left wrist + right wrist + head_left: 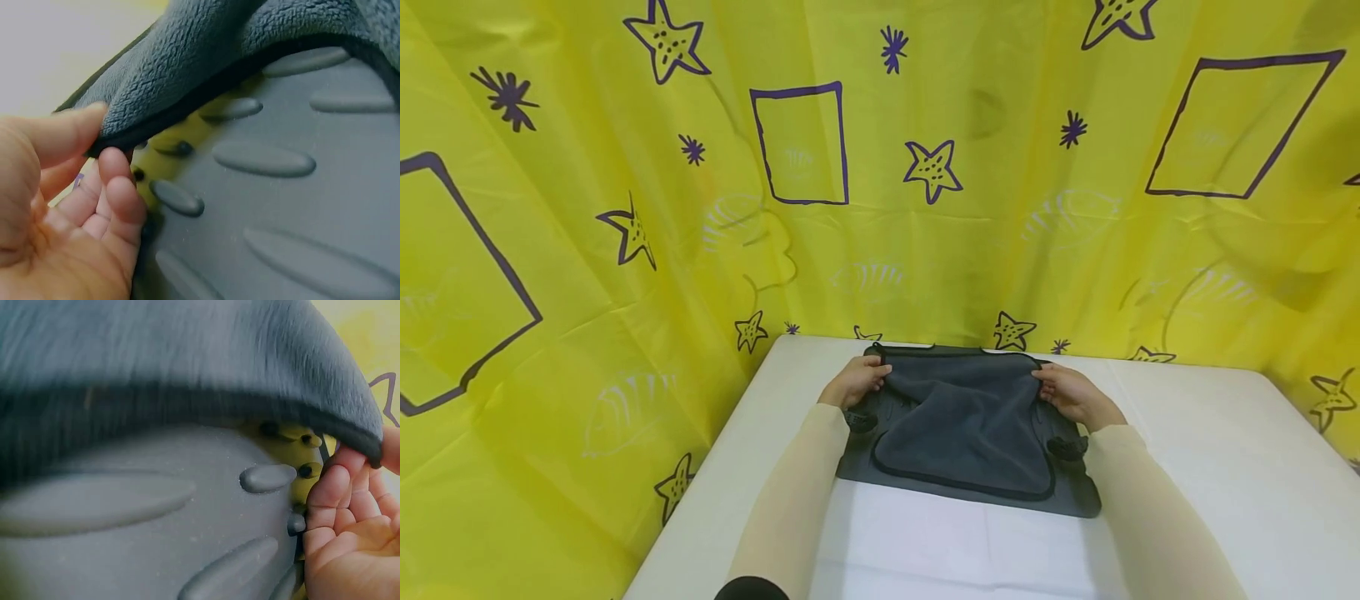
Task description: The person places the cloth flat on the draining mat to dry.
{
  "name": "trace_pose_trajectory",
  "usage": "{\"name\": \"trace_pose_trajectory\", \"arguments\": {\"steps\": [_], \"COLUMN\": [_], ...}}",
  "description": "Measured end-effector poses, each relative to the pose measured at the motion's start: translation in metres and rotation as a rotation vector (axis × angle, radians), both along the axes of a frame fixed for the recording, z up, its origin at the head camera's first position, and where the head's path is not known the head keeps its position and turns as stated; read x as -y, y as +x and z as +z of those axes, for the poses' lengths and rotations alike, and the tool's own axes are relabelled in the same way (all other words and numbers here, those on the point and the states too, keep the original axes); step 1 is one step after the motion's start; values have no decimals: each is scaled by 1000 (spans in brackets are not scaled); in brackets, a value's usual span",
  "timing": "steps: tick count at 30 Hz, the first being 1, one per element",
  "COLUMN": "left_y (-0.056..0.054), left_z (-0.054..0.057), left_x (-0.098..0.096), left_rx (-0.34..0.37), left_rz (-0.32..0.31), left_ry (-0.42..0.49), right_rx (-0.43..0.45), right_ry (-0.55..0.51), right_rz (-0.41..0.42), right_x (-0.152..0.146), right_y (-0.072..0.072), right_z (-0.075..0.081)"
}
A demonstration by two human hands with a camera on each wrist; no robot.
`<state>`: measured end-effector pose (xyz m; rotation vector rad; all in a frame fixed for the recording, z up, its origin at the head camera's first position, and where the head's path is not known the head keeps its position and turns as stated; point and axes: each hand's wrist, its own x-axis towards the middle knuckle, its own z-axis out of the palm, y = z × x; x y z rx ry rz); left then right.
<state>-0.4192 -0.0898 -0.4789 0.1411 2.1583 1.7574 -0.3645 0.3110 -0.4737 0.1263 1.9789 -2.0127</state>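
Observation:
A dark grey towel point(970, 425) with black edging is stretched between both hands, with folds across its middle. My left hand point(859, 382) pinches its far left corner between thumb and fingers. At the far right corner my right hand point(1075, 396) grips the edging the same way. Under the towel lies a dark, glossy sheet point(1078, 493) with raised oval ridges, seen closely in both wrist views. The towel's pile point(187, 56) is plain in the left wrist view. In the right wrist view its edging point(350, 431) is bent over the fingers. The towel hides most of the sheet.
A white table point(1195, 433) carries the sheet near its far edge. Behind and to the left hangs a yellow curtain point(880, 250) printed with stars, fish and rectangles. A round black object point(751, 588) shows at the bottom edge of the head view.

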Motion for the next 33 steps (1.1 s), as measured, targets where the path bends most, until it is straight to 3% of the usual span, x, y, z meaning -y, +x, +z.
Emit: {"name": "trace_pose_trajectory", "arguments": {"steps": [9,15,21,30,33], "left_y": [3,4,7,1,-14], "left_z": [3,5,8,0,-15], "left_x": [-10,-13,-15,-17,-15], "left_rx": [-36,-58,-123,-100,-119], "left_rz": [121,81,24,137,147], "left_ry": [-82,-158,-281,-200,-190], "right_rx": [34,52,68,68,56], "right_ry": [-14,-41,-7,40,38], "right_rz": [-50,-68,-89,-75,-75], "right_x": [2,1,0,1,1], "right_y": [0,1,0,0,1], "right_z": [2,0,1,0,-1]}}
